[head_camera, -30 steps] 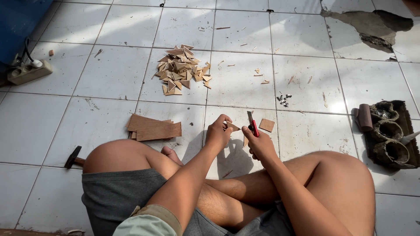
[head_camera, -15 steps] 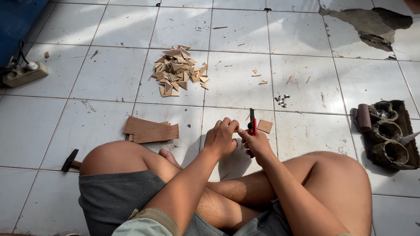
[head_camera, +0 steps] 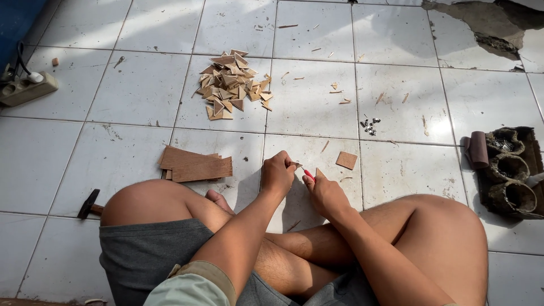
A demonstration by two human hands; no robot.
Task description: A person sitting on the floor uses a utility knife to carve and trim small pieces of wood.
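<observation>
Flanking both hands (head_camera: 303,181): wood offcuts (head_camera: 232,85), boards (head_camera: 195,166).

Sunlight falls across a floor of large white tiles (head_camera: 136,90) with dark grout lines (scuffed and dusty in places). At the far right corner the tiling gives way to a broken patch of bare grey cement (head_camera: 481,22). A blue surface (head_camera: 17,17) edges the far left.

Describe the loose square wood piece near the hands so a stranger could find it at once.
Start at the big heap of cut wood pieces on the white tile floor. Look down and right, just beyond the right hand. The square wood piece lies flat and alone, unlike the stacked boards at left.
</observation>
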